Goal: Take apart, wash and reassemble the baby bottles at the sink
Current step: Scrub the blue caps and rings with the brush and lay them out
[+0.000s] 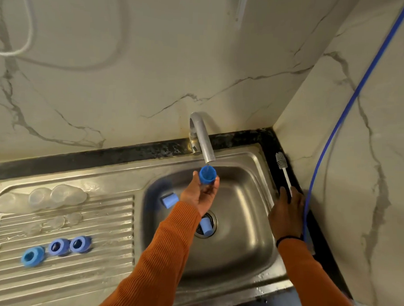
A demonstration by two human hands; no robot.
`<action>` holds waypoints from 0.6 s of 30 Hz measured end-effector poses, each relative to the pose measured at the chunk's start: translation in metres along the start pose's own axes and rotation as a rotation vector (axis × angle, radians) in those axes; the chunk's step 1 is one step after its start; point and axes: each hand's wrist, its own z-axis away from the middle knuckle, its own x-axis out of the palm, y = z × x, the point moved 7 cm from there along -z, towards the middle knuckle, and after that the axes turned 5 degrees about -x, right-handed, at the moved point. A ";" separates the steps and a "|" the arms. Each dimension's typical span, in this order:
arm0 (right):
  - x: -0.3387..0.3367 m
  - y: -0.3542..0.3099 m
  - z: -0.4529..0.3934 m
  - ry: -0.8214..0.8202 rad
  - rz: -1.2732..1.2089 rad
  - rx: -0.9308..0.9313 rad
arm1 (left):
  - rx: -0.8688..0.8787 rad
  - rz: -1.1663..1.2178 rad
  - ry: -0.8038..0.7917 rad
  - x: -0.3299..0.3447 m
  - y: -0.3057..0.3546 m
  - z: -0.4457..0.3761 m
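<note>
1. The left hand point(199, 194) holds a blue bottle cap point(207, 174) mouth-up under the tap point(200, 136), fingers curled round it.
2. The right hand point(286, 213) rests on the bottle brush point(284, 171) handle on the worktop point(272, 137); its finger grip cannot be told.
3. Two more caps point(170, 200) lie in the sink point(245, 200).

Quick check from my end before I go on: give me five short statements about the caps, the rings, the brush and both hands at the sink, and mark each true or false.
1. The left hand holds a blue cap under the tap. True.
2. Two more blue caps lie in the sink basin. True: one left of the hand, one by the drain.
3. Four blue rings lie on the drainboard. False: three, in a row.
4. The bottle brush lies in the basin. False: it lies on the dark counter to the right of the sink.
5. The right hand is at the brush's handle. True.
</note>
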 end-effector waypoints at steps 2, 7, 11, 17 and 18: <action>0.002 -0.007 0.005 -0.027 -0.003 -0.018 | 0.006 0.011 0.032 -0.009 0.002 0.000; -0.013 -0.043 0.020 0.118 -0.500 -0.134 | 0.038 -0.103 0.098 -0.023 0.003 0.006; -0.028 -0.123 0.023 -0.052 -0.834 -0.315 | 0.111 -0.263 0.046 -0.024 0.000 0.007; -0.017 -0.183 0.028 -0.443 -0.911 -0.296 | 0.174 -0.324 -0.022 -0.023 0.008 0.012; -0.017 -0.183 0.027 -0.428 -0.870 -0.303 | 0.211 -0.336 -0.006 -0.024 0.013 0.013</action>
